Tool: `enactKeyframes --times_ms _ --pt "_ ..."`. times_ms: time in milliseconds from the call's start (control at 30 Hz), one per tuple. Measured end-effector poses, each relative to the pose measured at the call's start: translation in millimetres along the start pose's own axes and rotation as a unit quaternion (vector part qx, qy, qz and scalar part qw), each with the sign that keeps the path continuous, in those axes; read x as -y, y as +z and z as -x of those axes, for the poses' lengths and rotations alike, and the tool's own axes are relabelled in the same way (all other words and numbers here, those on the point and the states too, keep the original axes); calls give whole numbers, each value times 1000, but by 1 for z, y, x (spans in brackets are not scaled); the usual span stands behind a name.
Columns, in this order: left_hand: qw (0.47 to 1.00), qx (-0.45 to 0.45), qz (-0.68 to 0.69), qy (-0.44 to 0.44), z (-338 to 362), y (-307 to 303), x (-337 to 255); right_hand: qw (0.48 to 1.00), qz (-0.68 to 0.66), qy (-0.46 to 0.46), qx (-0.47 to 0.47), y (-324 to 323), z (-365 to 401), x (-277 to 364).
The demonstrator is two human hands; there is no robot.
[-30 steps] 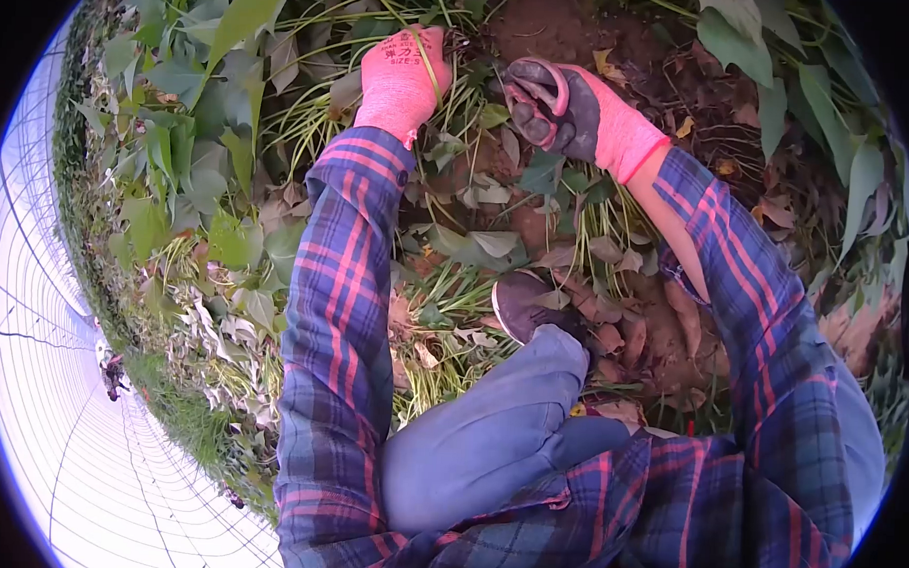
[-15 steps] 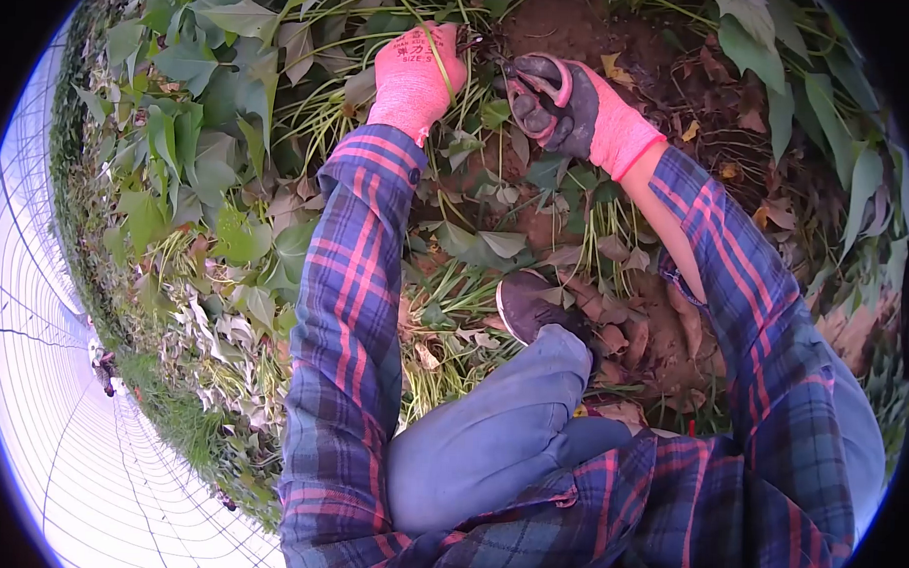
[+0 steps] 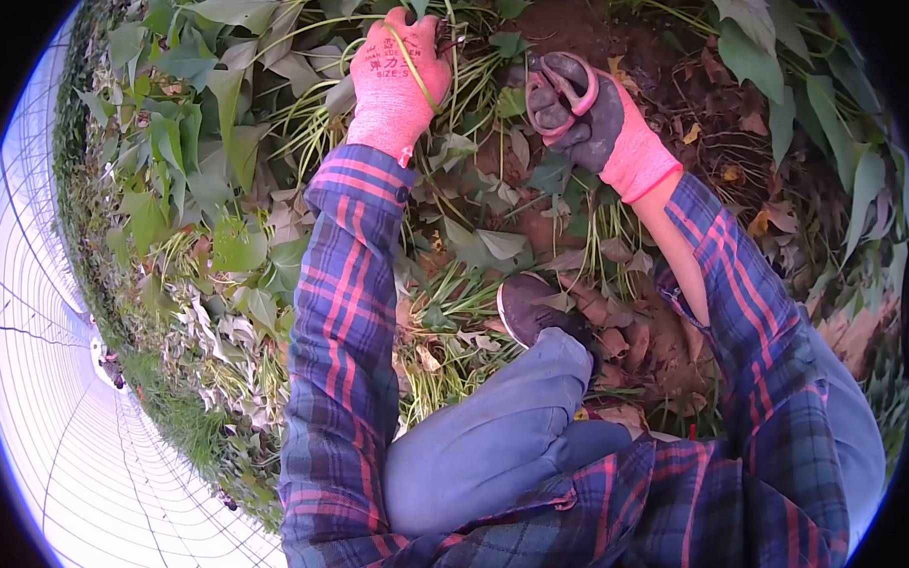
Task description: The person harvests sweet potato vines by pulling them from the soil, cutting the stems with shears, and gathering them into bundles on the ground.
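My left hand [image 3: 399, 82], in a pink knitted glove with its back up, has its fingers curled among green plant stems [image 3: 316, 104] at the top; the fingertips are hidden. One stem loops across the back of this glove. My right hand [image 3: 605, 124], in a pink glove with a dark palm, is wrapped round the looped handles of scissors [image 3: 582, 83]. Their blades are hard to make out against the soil. A gap of bare soil and small leaves lies between the two hands.
Broad green leaves [image 3: 187, 59] crowd the left, and more leaves [image 3: 831, 117] hang at the right. Brown soil [image 3: 569, 28] shows at the top. Below are my dark shoe [image 3: 529, 309] and bent knee [image 3: 500, 416]. A distant person [image 3: 111, 367] is at far left.
My left hand has moved slightly left, and a leaf now shows above it. My right hand has shifted a little right and down with the scissors, away from the left.
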State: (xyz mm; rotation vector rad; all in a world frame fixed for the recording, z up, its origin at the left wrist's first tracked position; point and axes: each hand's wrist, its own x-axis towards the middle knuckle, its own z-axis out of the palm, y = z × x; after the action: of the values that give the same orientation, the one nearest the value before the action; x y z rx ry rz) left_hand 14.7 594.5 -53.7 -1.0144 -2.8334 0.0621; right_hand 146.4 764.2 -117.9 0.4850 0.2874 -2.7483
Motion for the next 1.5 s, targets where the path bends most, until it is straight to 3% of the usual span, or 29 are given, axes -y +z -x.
enactKeyframes --times_ms 67,167,233,333,533,600,667,733,933,1000,1133,1233,1300,1433,1500 --pt "998 -45 -11 33 1 -15 -2 987 -116 77 79 1 -2 6" --pt "995 -61 -15 71 -6 -22 -1 979 -171 62 93 -1 -11 3" --pt "992 -9 -6 125 -11 -18 0 965 -226 74 113 2 -16 1" --pt "988 -5 -43 150 -17 -8 -2 945 -281 65 154 5 -24 -3" --pt "987 -35 -24 153 -31 -11 -8 934 -328 32 141 8 -20 -10" --pt "990 29 -27 135 -32 -13 -11 937 -329 20 116 8 -18 -13" --pt "987 38 -40 151 -33 -15 -14 929 -349 26 122 9 -25 -15" --pt "983 19 -43 179 -35 -18 -23 931 -343 25 119 4 -27 -11" --pt "969 122 -71 205 -56 6 -37 943 -318 28 97 1 -36 -15" --pt "959 134 -96 229 -59 14 -40 973 -232 -4 11 9 -30 -11" --pt "934 207 -177 231 -66 16 -47 985 -165 -26 50 -5 -40 -15" --pt "951 170 -160 203 -61 23 -50 984 -171 -38 42 4 -43 -15" --pt "959 167 -150 171 -61 25 -55 992 -87 -66 -64 11 -37 -12" --pt "958 169 -178 147 -61 33 -53 998 -28 -46 -30 9 -42 -7" --pt "956 174 -190 140 -63 32 -54 988 -42 -59 -135 17 -37 -5"
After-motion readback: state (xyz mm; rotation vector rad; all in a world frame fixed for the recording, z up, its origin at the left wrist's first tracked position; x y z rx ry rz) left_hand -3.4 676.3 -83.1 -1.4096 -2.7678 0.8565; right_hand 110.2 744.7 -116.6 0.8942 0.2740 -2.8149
